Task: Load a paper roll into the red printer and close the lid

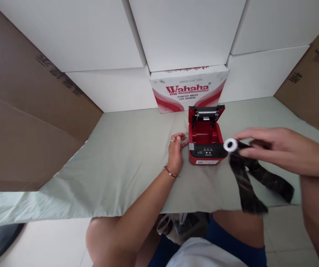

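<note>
Right hand [276, 150] pinching white roll [234, 145], black strip [243, 181] hanging below, right of printer [207, 151], lid [217, 109] up. Left hand [176, 150] just left, fingers loosely bent.

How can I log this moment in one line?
Left hand: beside red printer; right hand: holds white-ended roll; black material: hanging below; lid: open

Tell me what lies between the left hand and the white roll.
Across the head view, the red printer, its lid raised, stands between the left hand and the white roll, which the right hand holds.
</note>
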`<state>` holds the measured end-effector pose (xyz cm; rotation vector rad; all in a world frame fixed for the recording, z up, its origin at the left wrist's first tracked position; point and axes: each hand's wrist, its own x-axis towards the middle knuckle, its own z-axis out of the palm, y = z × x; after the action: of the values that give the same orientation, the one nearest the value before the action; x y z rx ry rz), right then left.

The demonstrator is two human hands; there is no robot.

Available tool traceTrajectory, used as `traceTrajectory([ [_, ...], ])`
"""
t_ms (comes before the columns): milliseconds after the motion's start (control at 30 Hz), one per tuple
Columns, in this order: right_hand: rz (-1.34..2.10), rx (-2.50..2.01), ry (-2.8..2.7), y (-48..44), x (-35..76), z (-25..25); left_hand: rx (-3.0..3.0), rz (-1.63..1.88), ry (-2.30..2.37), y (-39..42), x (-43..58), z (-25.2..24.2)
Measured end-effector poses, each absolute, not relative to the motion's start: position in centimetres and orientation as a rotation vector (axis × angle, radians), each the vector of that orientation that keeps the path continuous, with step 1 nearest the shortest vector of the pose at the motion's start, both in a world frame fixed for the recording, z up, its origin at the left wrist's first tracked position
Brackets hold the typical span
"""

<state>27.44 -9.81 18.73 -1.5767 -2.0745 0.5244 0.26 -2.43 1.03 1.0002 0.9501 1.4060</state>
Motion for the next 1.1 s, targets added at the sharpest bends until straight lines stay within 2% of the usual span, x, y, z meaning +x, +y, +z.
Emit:
traceTrajectory([
  [33, 0.589, -1.570, -2.160, -8.7, 26.1, 18.6, 1.100, 1.448, 1.028, -2.9, 0.2, 1.3],
  [100, 0.465, -1.637, -2.274, -6.5, 23.2, 17.5, 1.368, 1.548, 1.132, -4.1, -0.1, 1.8],
  [200, 0.181, -1.851, -2.391, -3.9, 19.7, 15.2, 1.738, 1.656, 1.018, -6.1, -0.6, 2.5],
  [267, 0.122, -1.977, -2.443, -2.9, 18.5, 14.3, 1.932, 1.624, 0.904, -7.2, -0.6, 2.8],
  [567, 0.208, -2.037, -2.485, 0.1, 17.2, 13.3, 2.315, 1.551, 0.854, -7.1, 0.3, 2.0],
  [733, 0.347, -1.866, -2.459, -0.9, 17.9, 13.6, 2.348, 1.399, 0.794, -7.3, 0.2, 2.2],
  [800, 0.585, -1.666, -2.275, -2.2, 19.2, 13.7, 2.441, 1.423, 0.792, -7.6, 0.3, 2.5],
  [867, 0.679, -1.509, -1.883, -3.1, 21.1, 13.4, 2.538, 1.437, 0.792, -8.0, 0.4, 2.9],
  [967, 0.386, -1.411, -1.387, -2.8, 24.0, 12.4, 2.649, 1.454, 0.791, -8.4, 0.6, 3.4],
  [1033, 0.258, -1.353, -1.308, -1.7, 25.2, 11.3, 2.690, 1.441, 0.794, -8.5, 0.7, 3.7],
  [1100, 0.295, -1.318, -1.358, -0.6, 25.4, 10.3, 2.715, 1.412, 0.789, -8.6, 0.8, 3.8],
])
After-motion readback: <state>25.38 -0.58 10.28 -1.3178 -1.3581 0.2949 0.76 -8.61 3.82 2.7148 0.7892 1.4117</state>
